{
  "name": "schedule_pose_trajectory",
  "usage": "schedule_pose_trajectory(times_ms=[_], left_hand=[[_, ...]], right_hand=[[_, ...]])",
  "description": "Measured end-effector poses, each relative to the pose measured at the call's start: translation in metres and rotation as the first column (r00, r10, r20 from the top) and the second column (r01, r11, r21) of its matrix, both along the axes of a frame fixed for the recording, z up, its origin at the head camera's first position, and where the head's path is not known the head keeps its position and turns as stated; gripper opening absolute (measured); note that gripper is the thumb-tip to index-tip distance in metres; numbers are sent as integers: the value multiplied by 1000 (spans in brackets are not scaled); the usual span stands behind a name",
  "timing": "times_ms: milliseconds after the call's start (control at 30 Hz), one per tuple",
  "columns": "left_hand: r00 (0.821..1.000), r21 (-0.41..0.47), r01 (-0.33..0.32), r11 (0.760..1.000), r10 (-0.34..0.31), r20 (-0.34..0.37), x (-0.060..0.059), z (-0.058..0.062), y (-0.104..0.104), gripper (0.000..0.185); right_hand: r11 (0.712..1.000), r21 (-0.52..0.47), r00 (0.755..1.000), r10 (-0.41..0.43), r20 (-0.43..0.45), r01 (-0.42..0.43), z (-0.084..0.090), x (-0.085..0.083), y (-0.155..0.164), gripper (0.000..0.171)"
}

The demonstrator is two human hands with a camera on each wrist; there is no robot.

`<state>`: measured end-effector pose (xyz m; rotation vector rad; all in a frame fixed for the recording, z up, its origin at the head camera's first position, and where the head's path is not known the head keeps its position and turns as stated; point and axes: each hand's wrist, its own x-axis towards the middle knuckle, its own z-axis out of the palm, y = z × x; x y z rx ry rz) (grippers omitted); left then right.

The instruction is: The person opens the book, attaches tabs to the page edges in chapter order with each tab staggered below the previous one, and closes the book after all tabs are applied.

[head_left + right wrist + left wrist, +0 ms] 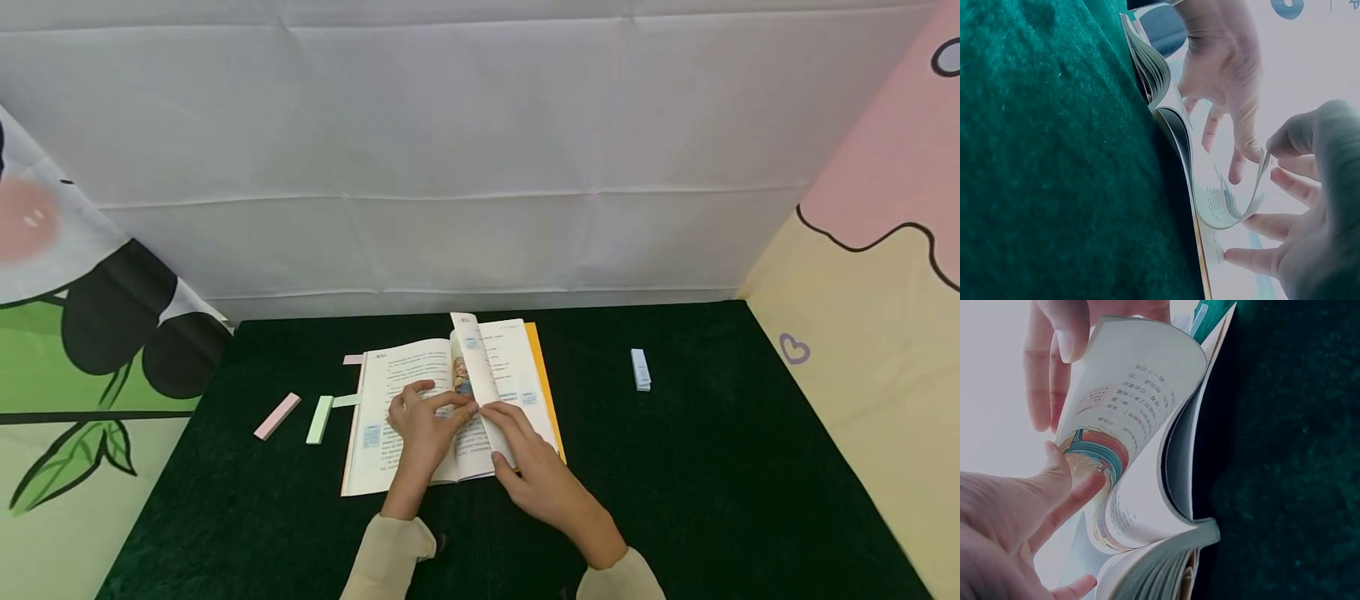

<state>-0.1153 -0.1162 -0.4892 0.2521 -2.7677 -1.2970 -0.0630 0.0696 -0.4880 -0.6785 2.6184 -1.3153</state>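
Observation:
An open book (405,442) with printed text and small illustrations lies in front of me. One of its pages (476,367) stands raised and curls over near the middle. My left hand (426,429) is above the left side, with its thumb and index finger pinching the raised page's edge. From the right, my right hand (536,475) holds the same edge between thumb and fingers; in the right wrist view its thumb (1288,139) meets the page rim close to the left thumb. A pale pink tab (352,360) and a pale green tab (347,401) stick out from the book's left edge.
Left of the book lie a pink strip of sticky tabs (277,417) and a green strip (319,420). A light blue strip (641,370) lies to the right. Dark green cloth (712,467) covers the table, and a white cloth backdrop (450,167) hangs behind it.

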Motion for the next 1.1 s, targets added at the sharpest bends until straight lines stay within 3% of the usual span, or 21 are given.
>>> schedule_pose_trajectory(times_ms=[733, 933, 1100], left_hand=[[1000, -10, 18, 1000, -17, 20, 0, 1, -1, 19], [997, 31, 25, 999, -27, 73, -1, 2, -6, 12], [992, 72, 13, 997, -22, 126, -3, 3, -9, 12]], right_hand=[[1000, -1, 998, 1, 55, -1, 0, 0, 2, 70], [992, -53, 993, -109, 46, 112, -2, 0, 0, 68], [961, -121, 967, -239, 88, 249, -3, -1, 1, 64]])
